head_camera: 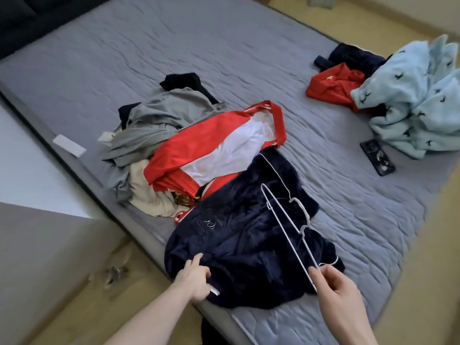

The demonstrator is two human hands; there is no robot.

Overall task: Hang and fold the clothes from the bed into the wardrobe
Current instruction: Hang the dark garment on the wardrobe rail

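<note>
Diagonally, the white hanger (286, 227) runs from the right hand (336, 287) toward far-left.

Both forearms bare, reaching forward from bottom of view. Left hand (195, 278): index finger extended, other fingers curled, gripping fabric edge. Right hand (334, 286): fingers curled, thumb up, pinching a thin wire end; wrist angled inward, held slightly higher than left.

left grip (193, 278): bare, no glove | right grip (334, 286): bare | forearms: unsleeved
</note>
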